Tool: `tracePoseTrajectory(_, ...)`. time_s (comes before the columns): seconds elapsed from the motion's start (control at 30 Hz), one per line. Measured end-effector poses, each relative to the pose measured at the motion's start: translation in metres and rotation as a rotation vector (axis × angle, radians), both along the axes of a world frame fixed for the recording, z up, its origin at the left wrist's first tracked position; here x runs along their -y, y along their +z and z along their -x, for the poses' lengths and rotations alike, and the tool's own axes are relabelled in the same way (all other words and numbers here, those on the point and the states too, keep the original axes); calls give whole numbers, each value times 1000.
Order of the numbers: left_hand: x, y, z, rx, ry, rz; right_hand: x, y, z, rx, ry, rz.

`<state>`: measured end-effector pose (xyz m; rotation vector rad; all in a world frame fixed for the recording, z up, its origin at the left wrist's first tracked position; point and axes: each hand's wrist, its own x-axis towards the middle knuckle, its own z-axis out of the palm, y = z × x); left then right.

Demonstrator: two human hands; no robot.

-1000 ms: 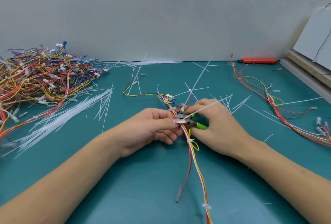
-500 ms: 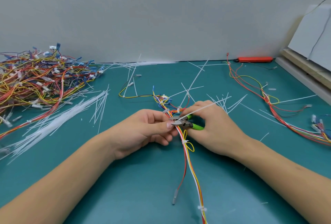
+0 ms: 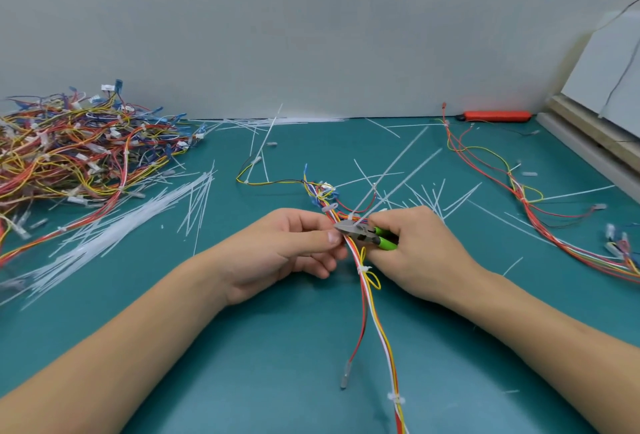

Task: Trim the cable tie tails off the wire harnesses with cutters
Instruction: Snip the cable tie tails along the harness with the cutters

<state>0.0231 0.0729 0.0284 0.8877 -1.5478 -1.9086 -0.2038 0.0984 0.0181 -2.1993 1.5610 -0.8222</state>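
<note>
The left hand (image 3: pixel 291 246) has its fingers (image 3: pixel 330 236) pinched shut on the wire harness (image 3: pixel 372 298) at frame centre, thumb pressing the bundle just left of the blades. The right hand (image 3: pixel 415 253) is wrapped closed around the green handles of the cutters (image 3: pixel 363 231), whose metal nose sits against a cable tie (image 3: pixel 351 217) on the bundle. That tie's long white tail (image 3: pixel 391 170) slants toward the upper right. Whether the blades have closed on it cannot be told.

The blades lie touching the coloured wires, so a slight tilt could nick insulation instead of plastic; the thumb is also close to the cutting edge. Cut tails (image 3: pixel 194 198) litter the teal table (image 3: pixel 242 364), and a heap of harnesses (image 3: pixel 69 153) fills the upper left.
</note>
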Motion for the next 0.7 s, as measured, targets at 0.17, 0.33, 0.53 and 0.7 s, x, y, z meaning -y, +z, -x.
tracePoseTrajectory(0.17, 0, 0, 1, -6, 23, -18, 0, 1, -1, 32, 27, 31)
tracePoseTrajectory(0.33, 1, -1, 2, 3, 26, -29, 3, 1, 0, 12, 51, 66)
tracePoseTrajectory(0.53, 2, -1, 2, 19, 23, -32, 3, 2, 0, 12, 74, 92)
tracePoseTrajectory(0.7, 2, -1, 2, 28, 22, -30, 1, 3, -1, 30, 74, 105)
